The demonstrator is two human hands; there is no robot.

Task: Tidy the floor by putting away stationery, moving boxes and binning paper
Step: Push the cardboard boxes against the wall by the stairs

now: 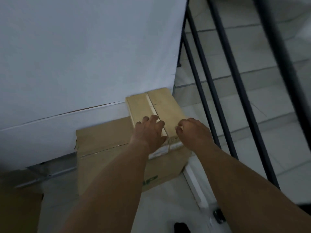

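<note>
Two cardboard boxes stand stacked against the white wall, and they are what this step of the tidying concerns. At the near left lies a flat brown piece of cardboard, partly out of view. Right of it sits the larger box, its taped top showing, its far side close to the wall. On the right part of that top rests the smaller box, its long side running away from the viewer and its far end near the wall's corner.

The left hand lies on the near end of the smaller box's lid, fingers spread and slightly bent, pressing down rather than wrapped round anything. The right hand is at the box's near right corner with its fingers curled under; whether it grips the edge I cannot tell. Further right, dark railing bars rise over the tiled stairs.

The step looks like settling or taking hold of the smaller box. To do it well, each hand should take an opposite side low down, and the box should stay square on the larger one and away from the railing side.
</note>
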